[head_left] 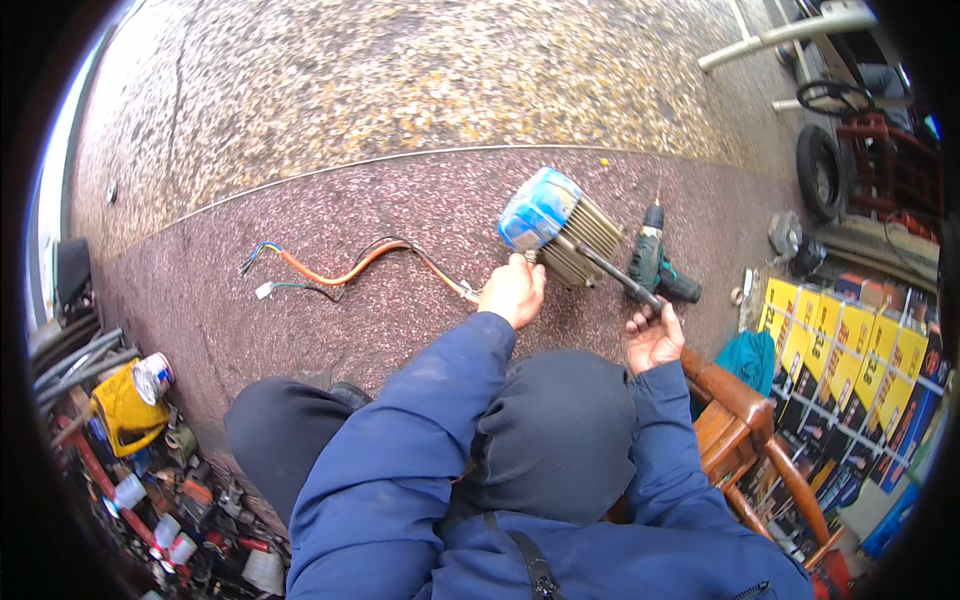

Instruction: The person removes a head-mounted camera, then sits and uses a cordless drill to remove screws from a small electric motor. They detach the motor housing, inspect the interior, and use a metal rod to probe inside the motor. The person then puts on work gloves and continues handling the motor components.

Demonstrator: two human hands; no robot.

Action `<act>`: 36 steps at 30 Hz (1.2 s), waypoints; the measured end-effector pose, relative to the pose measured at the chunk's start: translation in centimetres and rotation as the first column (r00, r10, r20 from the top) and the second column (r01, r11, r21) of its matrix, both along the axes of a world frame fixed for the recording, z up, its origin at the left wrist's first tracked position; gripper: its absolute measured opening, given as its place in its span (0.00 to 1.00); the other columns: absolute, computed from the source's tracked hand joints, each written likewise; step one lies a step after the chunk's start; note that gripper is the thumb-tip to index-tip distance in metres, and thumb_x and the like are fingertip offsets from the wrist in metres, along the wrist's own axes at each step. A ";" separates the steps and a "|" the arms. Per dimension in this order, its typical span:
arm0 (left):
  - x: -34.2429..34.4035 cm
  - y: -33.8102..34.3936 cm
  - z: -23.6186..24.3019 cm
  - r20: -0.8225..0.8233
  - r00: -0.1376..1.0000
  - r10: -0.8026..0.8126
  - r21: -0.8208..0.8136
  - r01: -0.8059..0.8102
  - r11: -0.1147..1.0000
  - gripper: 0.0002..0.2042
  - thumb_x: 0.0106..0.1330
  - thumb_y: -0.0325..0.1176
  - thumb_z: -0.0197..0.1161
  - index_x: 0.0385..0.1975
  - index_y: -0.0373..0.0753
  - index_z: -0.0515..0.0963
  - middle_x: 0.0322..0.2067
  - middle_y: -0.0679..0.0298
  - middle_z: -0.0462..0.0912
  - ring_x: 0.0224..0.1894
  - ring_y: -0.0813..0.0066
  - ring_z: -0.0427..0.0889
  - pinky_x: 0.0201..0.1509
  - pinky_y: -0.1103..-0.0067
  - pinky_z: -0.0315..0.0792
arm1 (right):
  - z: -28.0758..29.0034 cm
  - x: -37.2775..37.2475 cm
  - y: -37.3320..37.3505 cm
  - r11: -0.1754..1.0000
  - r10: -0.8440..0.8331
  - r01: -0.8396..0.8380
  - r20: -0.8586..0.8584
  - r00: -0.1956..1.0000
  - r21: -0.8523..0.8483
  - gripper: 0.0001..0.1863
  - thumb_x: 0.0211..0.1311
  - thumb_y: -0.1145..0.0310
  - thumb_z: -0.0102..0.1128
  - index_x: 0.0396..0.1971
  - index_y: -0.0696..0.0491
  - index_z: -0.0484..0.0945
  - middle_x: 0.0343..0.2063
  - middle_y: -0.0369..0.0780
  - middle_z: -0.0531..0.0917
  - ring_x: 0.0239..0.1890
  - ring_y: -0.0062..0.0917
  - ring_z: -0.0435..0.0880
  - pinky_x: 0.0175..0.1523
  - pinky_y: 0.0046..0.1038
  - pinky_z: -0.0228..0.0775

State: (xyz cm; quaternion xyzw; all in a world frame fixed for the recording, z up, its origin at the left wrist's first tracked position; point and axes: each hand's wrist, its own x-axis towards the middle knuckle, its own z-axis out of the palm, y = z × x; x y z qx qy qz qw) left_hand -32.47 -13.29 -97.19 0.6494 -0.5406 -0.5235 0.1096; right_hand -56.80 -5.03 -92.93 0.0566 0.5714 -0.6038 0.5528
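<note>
A finned tan electric motor (pixel 590 228) with a blue end cover (pixel 540 210) lies on the dark red floor in front of me. My left hand (pixel 515 290) is closed at a small metal fitting beside the blue cover; what its fingers grip is mostly hidden. An orange cable (pixel 350 275) with bared coloured wire ends and a white plug (pixel 264 291) runs leftward from that hand. My right hand (pixel 655 337) grips the near end of a long dark rod-shaped tool (pixel 620 277), whose far end reaches the motor. Its exact kind is unclear.
A green and black cordless drill (pixel 650 258) rests right of the motor. To my right are a wooden chair (pixel 740 400), yellow boxes (pixel 840 340) and a tyre (pixel 820 172). Cluttered tools, parts and a yellow container (pixel 130 410) lie at lower left.
</note>
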 end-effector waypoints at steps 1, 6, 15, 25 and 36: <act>0.1 0.0 0.1 -0.010 1.000 0.004 0.002 -0.004 1.000 0.17 0.66 0.41 0.52 0.35 0.29 0.68 0.30 0.40 0.79 0.38 0.42 0.79 0.44 0.59 0.72 | -0.1 -0.3 0.1 1.000 0.028 -0.028 0.018 0.999 -0.012 0.11 0.57 0.59 0.62 0.35 0.49 0.77 0.26 0.34 0.78 0.30 0.26 0.77 0.35 0.32 0.73; 0.4 -0.1 0.5 -0.048 0.999 -0.002 0.053 0.004 0.999 0.18 0.67 0.44 0.49 0.38 0.30 0.69 0.32 0.40 0.80 0.38 0.41 0.80 0.46 0.58 0.72 | 0.7 -1.3 0.1 0.995 0.101 -0.101 0.010 0.995 -0.023 0.11 0.56 0.61 0.62 0.34 0.52 0.77 0.27 0.35 0.79 0.31 0.28 0.78 0.36 0.31 0.73; 0.8 -0.4 1.0 -0.055 0.998 -0.008 0.093 0.013 0.996 0.18 0.66 0.44 0.50 0.38 0.30 0.69 0.32 0.40 0.80 0.38 0.42 0.80 0.46 0.58 0.72 | 2.4 -3.4 0.4 0.845 0.534 -0.493 -0.266 0.802 0.209 0.11 0.51 0.71 0.65 0.35 0.55 0.76 0.21 0.39 0.78 0.18 0.24 0.77 0.20 0.26 0.70; 0.8 -0.4 1.4 0.076 0.993 -0.088 0.083 0.082 0.993 0.17 0.67 0.43 0.48 0.36 0.31 0.69 0.30 0.40 0.80 0.36 0.42 0.80 0.43 0.58 0.73 | 0.9 -1.7 -3.0 0.688 0.671 -0.620 -0.657 0.344 0.377 0.13 0.53 0.67 0.70 0.18 0.58 0.77 0.15 0.30 0.74 0.19 0.12 0.68 0.24 0.19 0.59; 0.3 -1.1 1.3 0.120 0.989 -0.086 0.047 0.081 0.996 0.16 0.67 0.43 0.48 0.35 0.33 0.70 0.30 0.41 0.80 0.35 0.40 0.80 0.42 0.56 0.73 | 1.0 -1.7 -4.1 0.679 0.729 -0.446 -0.608 0.315 0.583 0.13 0.53 0.66 0.70 0.17 0.56 0.77 0.15 0.32 0.76 0.18 0.12 0.69 0.24 0.20 0.63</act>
